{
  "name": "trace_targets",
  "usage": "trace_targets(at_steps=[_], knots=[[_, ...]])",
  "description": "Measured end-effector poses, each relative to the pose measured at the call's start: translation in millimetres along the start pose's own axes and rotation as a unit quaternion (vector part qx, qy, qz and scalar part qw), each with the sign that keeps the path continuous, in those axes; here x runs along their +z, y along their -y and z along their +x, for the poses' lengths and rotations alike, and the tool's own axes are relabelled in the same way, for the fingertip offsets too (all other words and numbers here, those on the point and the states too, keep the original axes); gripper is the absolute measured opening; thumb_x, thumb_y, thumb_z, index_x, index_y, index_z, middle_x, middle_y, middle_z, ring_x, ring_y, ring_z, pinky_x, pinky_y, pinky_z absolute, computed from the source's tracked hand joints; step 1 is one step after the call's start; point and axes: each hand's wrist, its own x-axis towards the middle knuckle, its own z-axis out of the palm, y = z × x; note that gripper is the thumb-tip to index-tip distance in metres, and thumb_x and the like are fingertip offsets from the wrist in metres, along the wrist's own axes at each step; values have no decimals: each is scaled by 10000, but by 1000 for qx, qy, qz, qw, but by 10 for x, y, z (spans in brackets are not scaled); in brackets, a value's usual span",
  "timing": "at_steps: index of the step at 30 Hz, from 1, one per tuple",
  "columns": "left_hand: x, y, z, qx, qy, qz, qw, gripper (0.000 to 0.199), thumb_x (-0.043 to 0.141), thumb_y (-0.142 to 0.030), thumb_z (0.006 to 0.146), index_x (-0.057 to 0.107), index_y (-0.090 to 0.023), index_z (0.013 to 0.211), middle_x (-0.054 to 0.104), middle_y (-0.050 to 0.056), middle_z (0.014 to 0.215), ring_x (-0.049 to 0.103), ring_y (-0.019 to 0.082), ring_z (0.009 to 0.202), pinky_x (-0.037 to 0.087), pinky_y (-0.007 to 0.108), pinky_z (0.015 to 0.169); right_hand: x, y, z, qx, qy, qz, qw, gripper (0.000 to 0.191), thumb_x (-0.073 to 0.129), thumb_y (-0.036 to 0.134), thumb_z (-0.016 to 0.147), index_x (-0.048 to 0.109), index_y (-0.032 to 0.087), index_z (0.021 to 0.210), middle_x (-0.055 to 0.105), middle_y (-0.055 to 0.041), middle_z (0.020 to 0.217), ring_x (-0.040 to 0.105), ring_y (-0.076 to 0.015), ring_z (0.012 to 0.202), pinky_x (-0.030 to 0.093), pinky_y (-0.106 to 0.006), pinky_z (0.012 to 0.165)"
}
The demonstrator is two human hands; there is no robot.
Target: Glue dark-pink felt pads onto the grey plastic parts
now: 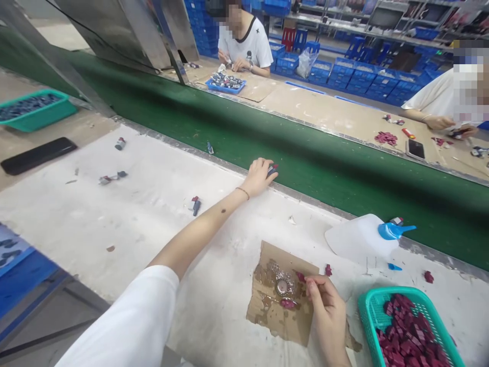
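Observation:
My left hand [261, 176] reaches out to the near edge of the green conveyor belt [324, 178], its fingers and thumb closed around a small dark grey and maroon plastic part [272, 169]. Close to me, my right hand [326, 306] pinches a small maroon piece [300, 277] above a cardboard square [267, 321]. Clear, wet-looking liquid lies on that cardboard around a small round metal cap [282, 287]; another maroon piece [288, 304] sits in it. Right of this hand is a green basket [369, 326] full of maroon pieces [410, 331].
A white bottle [359, 237] with a blue nozzle [393, 230] lies by the belt. Several grey and maroon parts, one here [196, 206], are scattered leftward. A black case [40, 154] and a green tray [57, 109] are far left. Two people work across the belt.

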Motion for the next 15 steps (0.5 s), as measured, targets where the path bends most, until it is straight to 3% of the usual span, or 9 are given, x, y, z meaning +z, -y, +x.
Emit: trace_targets(at_steps=[5, 7, 9, 10, 13, 15], knots=[[-242, 400, 17, -78, -60, 27, 995, 438, 466, -278, 913, 502, -64, 1294, 340, 283, 1449, 255, 436, 1381, 161, 590, 1120, -46, 82, 3, -55, -13, -61, 997, 285, 570, 393, 906, 698, 192, 749, 708, -30, 635, 650, -171, 558, 515, -237, 532], [-379, 596, -5, -174, -97, 76, 977, 516, 515, -310, 883, 475, -98, 1351, 289, 271, 1498, 250, 441, 1383, 184, 579, 1114, -107, 149, -2, -85, -20, -89, 992, 277, 553, 363, 919, 695, 197, 749, 701, -23, 630, 636, -163, 547, 503, -233, 526], [-497, 769, -5, -238, -89, 108, 961, 638, 564, -365, 851, 411, -123, 1421, 267, 258, 1524, 269, 441, 1371, 223, 575, 1097, -223, 220, -15, -109, -41, -123, 986, 274, 537, 341, 929, 684, 203, 744, 699, -22, 640, 631, -161, 554, 494, -235, 528], [-543, 836, 1, -250, -83, 106, 959, 678, 560, -349, 844, 380, -80, 1440, 289, 278, 1506, 288, 456, 1352, 230, 599, 1079, -307, 250, -28, -112, -65, -144, 981, 271, 533, 335, 931, 678, 204, 744, 701, -25, 652, 634, -163, 569, 494, -239, 538], [-637, 930, 23, -246, -49, 87, 964, 580, 541, -287, 822, 498, -5, 1328, 447, 289, 1392, 353, 439, 1307, 277, 565, 1061, -657, 288, -87, -64, -176, -220, 957, 251, 540, 366, 921, 668, 203, 778, 709, -41, 710, 643, -186, 626, 500, -272, 589], [-667, 917, 34, -243, -41, 77, 966, 468, 505, -222, 827, 573, 4, 1230, 495, 277, 1351, 369, 410, 1306, 282, 525, 1077, -925, 248, -130, 9, -208, -277, 938, 271, 537, 425, 901, 671, 203, 821, 712, -59, 767, 650, -213, 669, 501, -308, 618]])
